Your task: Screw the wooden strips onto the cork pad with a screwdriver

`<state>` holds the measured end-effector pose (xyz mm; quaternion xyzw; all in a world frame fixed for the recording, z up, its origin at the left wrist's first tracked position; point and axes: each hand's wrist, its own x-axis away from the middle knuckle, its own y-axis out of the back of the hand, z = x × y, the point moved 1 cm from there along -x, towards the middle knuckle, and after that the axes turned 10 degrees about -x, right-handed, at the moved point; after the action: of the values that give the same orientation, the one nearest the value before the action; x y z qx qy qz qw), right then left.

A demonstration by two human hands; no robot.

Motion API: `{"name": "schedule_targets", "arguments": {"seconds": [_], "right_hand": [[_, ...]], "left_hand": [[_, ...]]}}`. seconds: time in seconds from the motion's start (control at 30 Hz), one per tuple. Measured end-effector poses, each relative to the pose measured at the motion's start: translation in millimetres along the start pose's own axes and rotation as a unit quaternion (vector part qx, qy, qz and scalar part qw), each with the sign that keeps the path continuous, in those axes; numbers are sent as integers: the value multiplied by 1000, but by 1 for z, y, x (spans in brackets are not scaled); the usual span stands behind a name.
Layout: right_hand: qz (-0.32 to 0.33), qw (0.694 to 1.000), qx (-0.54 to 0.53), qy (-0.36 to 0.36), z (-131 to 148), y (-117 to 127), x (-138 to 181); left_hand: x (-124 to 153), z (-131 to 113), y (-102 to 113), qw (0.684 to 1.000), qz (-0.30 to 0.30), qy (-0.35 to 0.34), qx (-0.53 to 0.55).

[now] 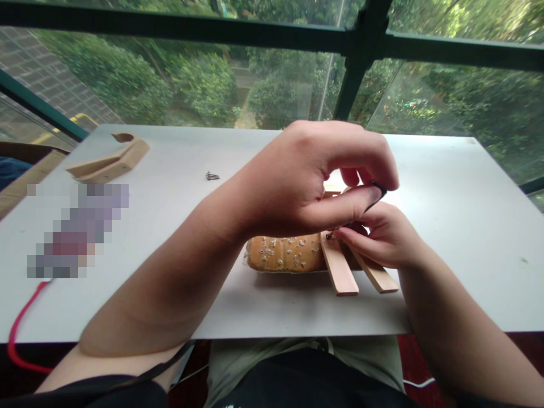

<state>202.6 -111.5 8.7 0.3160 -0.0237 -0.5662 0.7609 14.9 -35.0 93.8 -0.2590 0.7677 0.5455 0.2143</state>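
White counter [459, 226] by windows [289, 85]; your left hand [327, 170] pinches dark tool [382, 188]; right hand [385, 235] at wooden slats [340, 272], grip unclear.

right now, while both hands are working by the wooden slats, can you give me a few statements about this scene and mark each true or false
1. The left hand pinches a thin dark tool. True.
2. The wooden slats reach past the front edge of the table. False: the wooden slats end short of that edge in this view.
3. The screws lie left of the bread-like bundle. True.
4. The curved-ended wooden piece is in the right hand. False: the curved-ended wooden piece rests near the table's back left corner.
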Motion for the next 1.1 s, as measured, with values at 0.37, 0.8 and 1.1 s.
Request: {"name": "schedule_targets", "arguments": {"seconds": [0.37, 0.8, 1.1], "right_hand": [[22, 999, 45, 3, 3, 2, -2], [5, 999, 41, 10, -1, 1, -1], [-2, 1000, 30, 4, -1, 0, 0]], "left_hand": [[0, 2, -1, 999, 5, 6, -33], [1, 0, -2, 999, 12, 26, -40], [2, 1, -1, 997, 35, 51, -41]]}}
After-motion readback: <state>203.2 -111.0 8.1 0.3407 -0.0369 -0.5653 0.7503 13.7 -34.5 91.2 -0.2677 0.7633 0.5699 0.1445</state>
